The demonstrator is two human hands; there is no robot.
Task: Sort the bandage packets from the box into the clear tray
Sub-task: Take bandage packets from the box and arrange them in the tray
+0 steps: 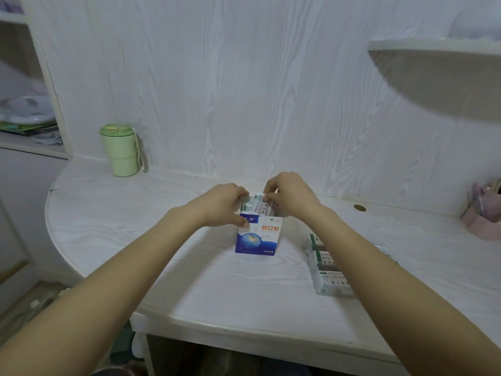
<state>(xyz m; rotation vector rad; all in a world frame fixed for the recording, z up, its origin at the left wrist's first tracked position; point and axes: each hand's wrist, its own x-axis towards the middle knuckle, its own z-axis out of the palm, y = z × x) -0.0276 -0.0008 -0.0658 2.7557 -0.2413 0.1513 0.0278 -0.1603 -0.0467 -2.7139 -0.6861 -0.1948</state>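
A blue and white bandage box stands upright in the middle of the white desk, its top open. My left hand grips the box's upper left side, thumb on its front. Over the opening, my right hand pinches bandage packets that stick out of the box. The clear tray lies to the right of the box, partly hidden under my right forearm, with several green and white packets inside it.
A green lidded cup stands at the back left by the wall. A pink holder sits at the far right. A curved shelf juts out overhead on the right. The desk's rounded edge runs close in front.
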